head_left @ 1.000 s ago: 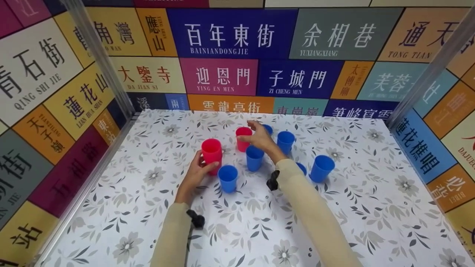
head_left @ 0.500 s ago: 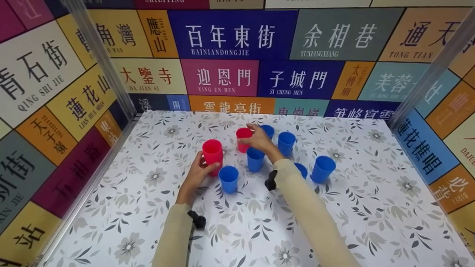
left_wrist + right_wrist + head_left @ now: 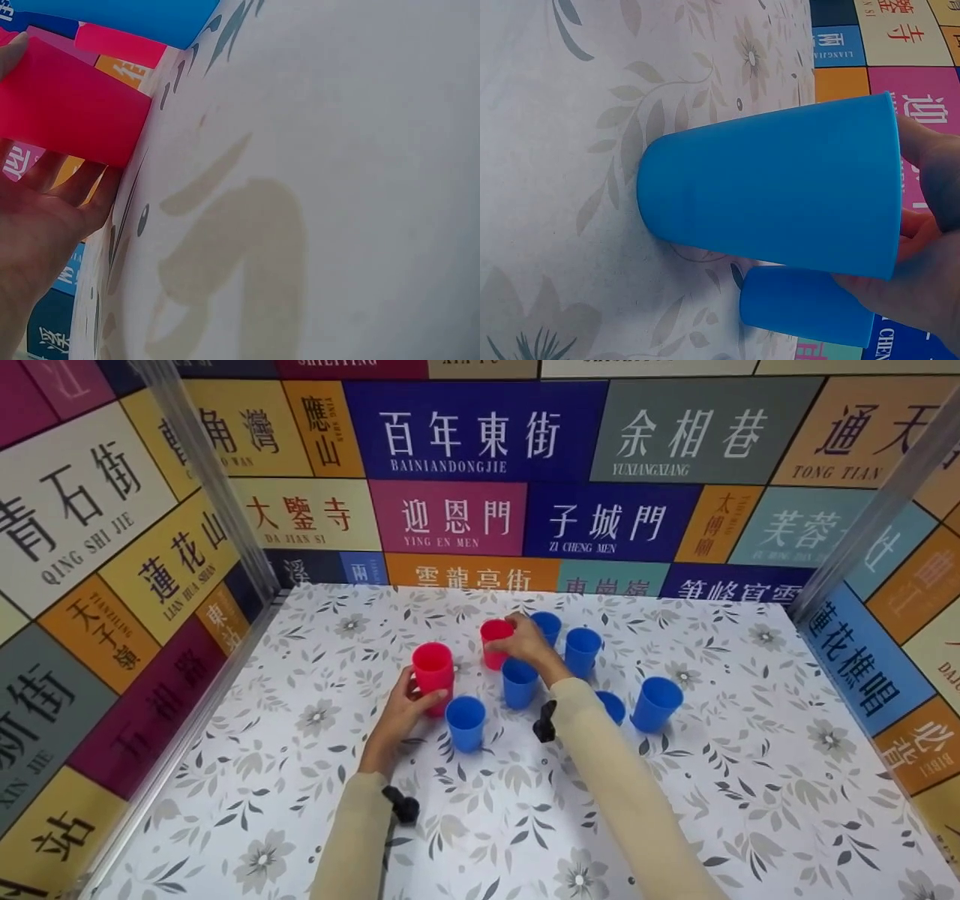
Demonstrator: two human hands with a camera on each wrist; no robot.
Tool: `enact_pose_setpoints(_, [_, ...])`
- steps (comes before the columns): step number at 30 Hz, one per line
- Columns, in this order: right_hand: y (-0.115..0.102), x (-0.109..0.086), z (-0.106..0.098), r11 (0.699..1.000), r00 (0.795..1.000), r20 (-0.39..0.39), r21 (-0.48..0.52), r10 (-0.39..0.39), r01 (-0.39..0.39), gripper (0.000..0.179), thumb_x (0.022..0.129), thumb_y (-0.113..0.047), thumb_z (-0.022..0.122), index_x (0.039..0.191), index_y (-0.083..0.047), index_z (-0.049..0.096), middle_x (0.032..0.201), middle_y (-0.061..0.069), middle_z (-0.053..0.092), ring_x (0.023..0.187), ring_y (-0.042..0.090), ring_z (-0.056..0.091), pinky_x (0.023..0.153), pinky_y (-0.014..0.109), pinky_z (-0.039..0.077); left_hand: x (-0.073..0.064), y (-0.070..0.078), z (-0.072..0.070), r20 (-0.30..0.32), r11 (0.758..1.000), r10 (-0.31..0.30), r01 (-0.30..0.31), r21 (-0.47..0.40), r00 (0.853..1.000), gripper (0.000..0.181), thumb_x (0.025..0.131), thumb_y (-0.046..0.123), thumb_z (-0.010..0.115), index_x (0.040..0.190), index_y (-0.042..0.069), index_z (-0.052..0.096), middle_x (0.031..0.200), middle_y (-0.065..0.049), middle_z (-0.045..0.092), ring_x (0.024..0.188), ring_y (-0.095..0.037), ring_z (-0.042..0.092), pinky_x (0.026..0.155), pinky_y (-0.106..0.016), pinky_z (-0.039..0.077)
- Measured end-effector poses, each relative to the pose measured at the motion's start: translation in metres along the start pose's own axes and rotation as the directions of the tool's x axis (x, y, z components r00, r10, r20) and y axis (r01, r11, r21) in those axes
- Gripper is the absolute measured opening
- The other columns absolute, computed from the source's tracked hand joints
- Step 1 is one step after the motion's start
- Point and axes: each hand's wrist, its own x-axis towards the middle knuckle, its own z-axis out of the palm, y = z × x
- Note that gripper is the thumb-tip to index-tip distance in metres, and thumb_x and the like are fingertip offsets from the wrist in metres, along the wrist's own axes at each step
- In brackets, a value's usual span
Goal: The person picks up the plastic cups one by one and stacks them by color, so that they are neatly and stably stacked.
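Observation:
My left hand (image 3: 399, 718) grips a tall red cup (image 3: 433, 667) standing upright left of centre, thumb on its near side and fingers behind. The left wrist view shows the same red cup (image 3: 71, 105) with its base down at the table. Farther back, my right hand (image 3: 529, 642) holds a second red cup (image 3: 493, 655) by its upper part, thumb across the near side. A blue cup (image 3: 465, 726) stands just right of the first red cup. Another blue cup (image 3: 519, 685) stands below my right hand; in the right wrist view, this blue cup (image 3: 772, 187) hides the red one.
More blue cups stand to the right: one at the back (image 3: 546, 624), a blue cup (image 3: 582, 654) beside it, a blue cup (image 3: 613, 706) partly behind my right sleeve, and a blue cup (image 3: 657, 705) farthest right. Sign-printed walls (image 3: 480, 442) enclose the floral-covered table (image 3: 262, 780).
My right hand's raised fingers have lowered and closed in on the far red cup. My left hand stays on its red cup; the head view shifts slightly.

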Motion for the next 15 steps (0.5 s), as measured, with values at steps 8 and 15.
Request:
enact_pose_setpoints(8, [-0.001,-0.003,-0.003,1.0,1.0,-0.023,0.02,0.008,-0.007,0.076,0.084,-0.03,0.081,0.146,-0.006,0.044,0.148,0.018,0.049,0.133,0.034,0.05,0.113,0.044,0.046,-0.001,-0.001,0.001,0.02,1.0,0.027,-0.027,-0.002,0.999,0.079,0.083,0.043,0.08,0.148,0.026,0.039,0.151,-0.008,0.049,0.139,-0.031,0.047,0.119,-0.052,0.036])
enact_pose_setpoints(15, [-0.01,-0.006,-0.007,0.998,0.999,-0.032,0.063,-0.016,0.018,0.076,0.083,-0.033,0.082,0.144,-0.006,0.045,0.144,0.017,0.053,0.129,0.031,0.053,0.109,0.042,0.049,0.0,-0.001,0.0,0.017,1.0,0.012,-0.012,0.001,1.0,0.079,0.082,0.046,0.08,0.147,0.026,0.04,0.151,-0.006,0.049,0.141,-0.03,0.045,0.119,-0.051,0.037])
